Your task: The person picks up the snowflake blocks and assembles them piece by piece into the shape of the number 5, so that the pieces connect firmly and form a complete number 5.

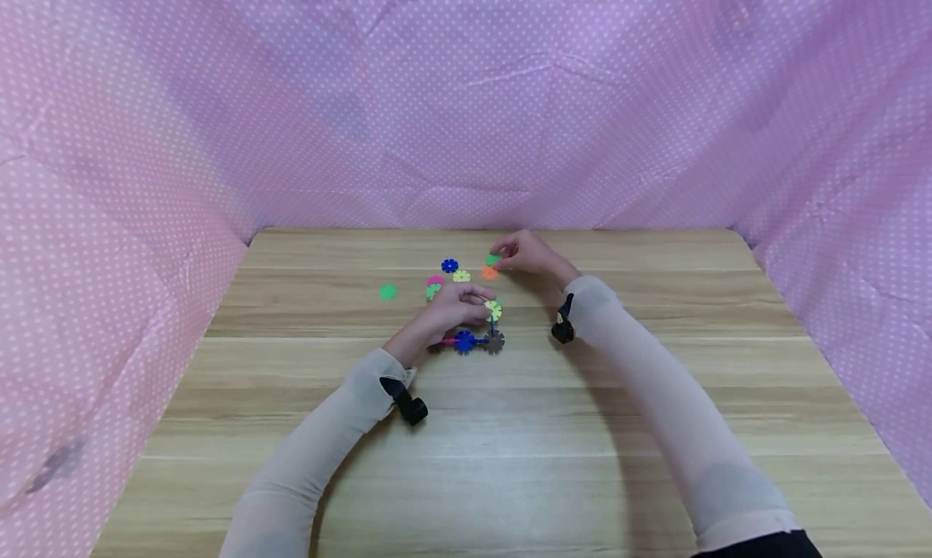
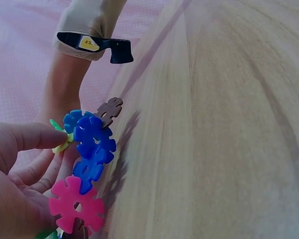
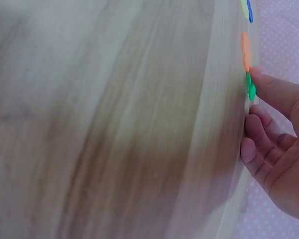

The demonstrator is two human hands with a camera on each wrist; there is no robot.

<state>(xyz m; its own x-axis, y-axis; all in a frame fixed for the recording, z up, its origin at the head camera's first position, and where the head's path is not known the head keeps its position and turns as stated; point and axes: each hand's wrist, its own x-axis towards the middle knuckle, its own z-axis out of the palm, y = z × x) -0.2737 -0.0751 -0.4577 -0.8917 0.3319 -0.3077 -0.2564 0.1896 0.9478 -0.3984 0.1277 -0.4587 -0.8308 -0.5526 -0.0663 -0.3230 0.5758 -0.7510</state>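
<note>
My left hand (image 1: 457,307) holds a joined chain of notched plastic snowflake discs, pinching it at a yellow disc (image 1: 493,310). The chain runs through a blue disc (image 1: 463,341) and a brown disc (image 1: 495,342). In the left wrist view a pink disc (image 2: 75,203) sits at the nearer end, partly past my palm. Farther back, my right hand (image 1: 535,257) pinches a green disc (image 3: 251,87) at the tabletop, its thumb on the edge. An orange disc (image 1: 489,273) lies right beside that green one.
Loose discs lie beyond my left hand: a dark blue disc (image 1: 450,265), a pale yellow disc (image 1: 462,276) and a pink disc (image 1: 435,281). A bright green disc (image 1: 388,292) lies apart on the left. Pink dotted cloth (image 1: 466,137) hangs behind the wooden table (image 1: 510,461).
</note>
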